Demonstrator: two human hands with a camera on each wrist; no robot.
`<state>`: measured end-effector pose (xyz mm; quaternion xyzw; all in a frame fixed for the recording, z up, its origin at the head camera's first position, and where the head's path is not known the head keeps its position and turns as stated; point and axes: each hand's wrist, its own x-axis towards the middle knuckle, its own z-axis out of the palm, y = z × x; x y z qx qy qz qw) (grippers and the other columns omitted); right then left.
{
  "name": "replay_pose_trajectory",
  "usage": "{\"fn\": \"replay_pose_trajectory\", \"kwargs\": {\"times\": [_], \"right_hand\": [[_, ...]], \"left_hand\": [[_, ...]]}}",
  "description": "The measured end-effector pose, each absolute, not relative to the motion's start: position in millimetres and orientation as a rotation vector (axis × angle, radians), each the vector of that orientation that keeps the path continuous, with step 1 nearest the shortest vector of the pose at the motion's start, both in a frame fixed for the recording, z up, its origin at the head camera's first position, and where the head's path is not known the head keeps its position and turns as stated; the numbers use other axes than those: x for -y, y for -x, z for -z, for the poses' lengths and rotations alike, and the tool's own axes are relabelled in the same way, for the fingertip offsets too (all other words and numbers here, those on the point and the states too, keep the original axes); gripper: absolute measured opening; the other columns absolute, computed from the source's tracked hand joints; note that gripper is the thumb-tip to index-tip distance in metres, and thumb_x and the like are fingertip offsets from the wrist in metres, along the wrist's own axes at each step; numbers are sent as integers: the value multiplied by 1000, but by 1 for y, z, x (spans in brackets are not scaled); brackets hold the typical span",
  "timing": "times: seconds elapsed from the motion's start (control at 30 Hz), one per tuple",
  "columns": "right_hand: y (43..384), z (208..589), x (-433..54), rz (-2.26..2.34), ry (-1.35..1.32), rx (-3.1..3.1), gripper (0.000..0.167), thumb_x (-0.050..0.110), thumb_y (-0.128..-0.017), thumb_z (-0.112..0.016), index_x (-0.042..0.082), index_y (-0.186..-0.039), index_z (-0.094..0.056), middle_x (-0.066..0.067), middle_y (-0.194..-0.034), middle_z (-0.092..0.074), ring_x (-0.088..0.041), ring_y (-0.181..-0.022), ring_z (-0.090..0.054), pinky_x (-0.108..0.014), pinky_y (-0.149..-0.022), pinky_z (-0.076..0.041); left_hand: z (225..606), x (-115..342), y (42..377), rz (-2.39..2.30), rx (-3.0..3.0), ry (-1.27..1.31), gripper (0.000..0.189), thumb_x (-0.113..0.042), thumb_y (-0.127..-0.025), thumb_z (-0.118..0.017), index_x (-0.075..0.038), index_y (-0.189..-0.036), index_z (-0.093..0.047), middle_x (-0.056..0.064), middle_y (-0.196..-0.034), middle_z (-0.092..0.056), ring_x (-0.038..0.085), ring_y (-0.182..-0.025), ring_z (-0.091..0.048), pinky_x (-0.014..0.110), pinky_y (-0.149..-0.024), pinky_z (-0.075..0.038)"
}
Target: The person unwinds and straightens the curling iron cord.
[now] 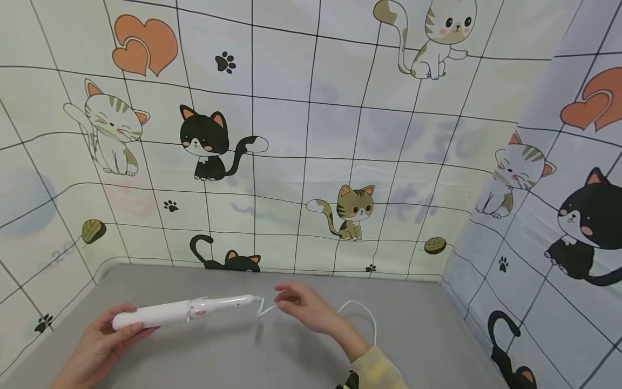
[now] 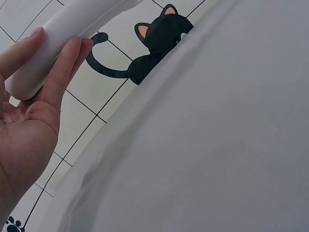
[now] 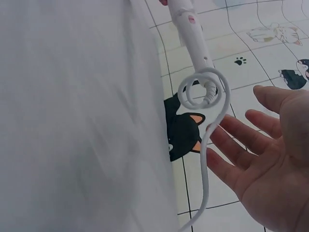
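Observation:
A white curling iron (image 1: 165, 314) with a thick barrel and a slimmer handle is held level above the grey table. My left hand (image 1: 104, 340) grips its thick end between thumb and fingers, as the left wrist view also shows on the white barrel (image 2: 63, 41). From the handle's thin end comes a white cord (image 3: 204, 169), looped once near its base. Beside that cord is my right hand (image 1: 307, 309), palm exposed and fingers loosely spread in the right wrist view. Its fingertips (image 3: 216, 131) come close to the cord; whether they touch it cannot be told.
The grey tabletop (image 1: 218, 356) spreads beneath both hands. A cloth backdrop (image 1: 282, 129) with cats and grid lines rises behind it and along the sides. The cord's further stretch (image 1: 373, 319) arcs behind the right forearm toward the front.

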<state>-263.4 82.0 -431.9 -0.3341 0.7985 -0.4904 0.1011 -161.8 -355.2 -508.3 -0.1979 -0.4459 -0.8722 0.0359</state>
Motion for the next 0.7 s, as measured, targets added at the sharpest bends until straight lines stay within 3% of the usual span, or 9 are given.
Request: {"fn": "replay_pose_trajectory", "kwargs": {"times": [0.27,0.4,0.53,0.7], "right_hand": [[259,439,-73,1427,992,-2322,22,16,-102,-66,4,-119,-71,-4,-107,-73,-10,-94,-66,-22,-80,-61],[257,442,-73,1449,940,-2274,17,14,-101,-67,3,-112,-73,-9,-103,-71,-10,-85,-63,-24,-66,-63],[257,445,-76,1440,917,-2260,14,14,-100,-67,3,-107,-74,-4,-94,-70,-10,-71,-57,-20,-51,-52],[260,449,-82,1400,932,-2255,21,17,-103,-63,-1,-105,-74,4,-76,-64,-5,-59,-45,-14,-47,-37]], "left_hand": [[508,356,161,2670,1459,520,49,23,-100,-39,-7,-126,-67,4,-124,-57,22,-113,-66,43,-100,-59],[509,357,161,2685,1437,516,50,23,-100,-38,-8,-127,-66,5,-123,-58,22,-113,-66,44,-100,-58],[512,359,161,2704,1389,535,52,24,-100,-35,-7,-128,-66,6,-125,-57,24,-114,-66,45,-101,-58],[514,361,160,2728,1289,563,54,25,-101,-32,-6,-130,-65,7,-125,-54,25,-115,-65,46,-101,-57]]}}
